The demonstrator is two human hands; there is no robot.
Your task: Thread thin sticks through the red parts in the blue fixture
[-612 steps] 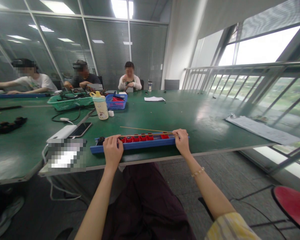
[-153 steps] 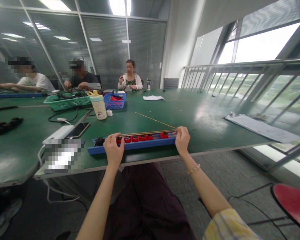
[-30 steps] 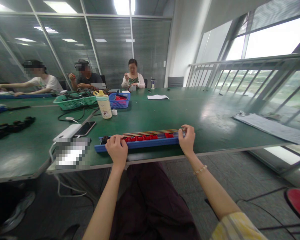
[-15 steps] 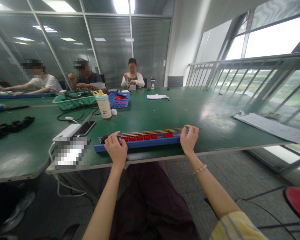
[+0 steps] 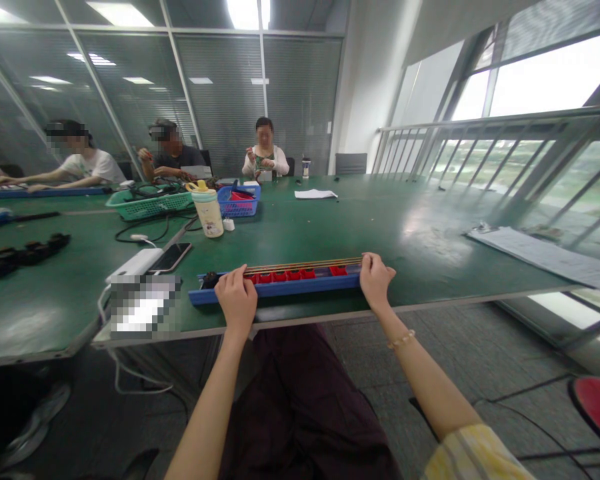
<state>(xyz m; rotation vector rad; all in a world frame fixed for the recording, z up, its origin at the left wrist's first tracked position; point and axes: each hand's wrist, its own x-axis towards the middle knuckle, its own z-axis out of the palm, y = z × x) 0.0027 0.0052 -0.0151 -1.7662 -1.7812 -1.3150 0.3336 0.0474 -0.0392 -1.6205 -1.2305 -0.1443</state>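
Observation:
A long blue channel lies on the table near its front edge. Several red blocks sit in a row inside it, one of them apart from the rest toward the right. Thin yellow and red wires run lengthwise just above the blocks. At their left end, my left hand is closed, with its fingertips on the wires. The fingers of my right hand pinch the wires' other end, over the channel's right end. A small black part sits in the channel left of my left hand.
Left of the channel lie a dark phone, a white power bank and a blurred-out bright screen. A cup, a green basket and a blue basket stand beyond. A clipboard lies right. Several people sit across the table.
My left hand has shifted slightly right, uncovering more of the black part, and its fingers have drawn together. My right hand's fingers have closed and edged left at the wires' end.

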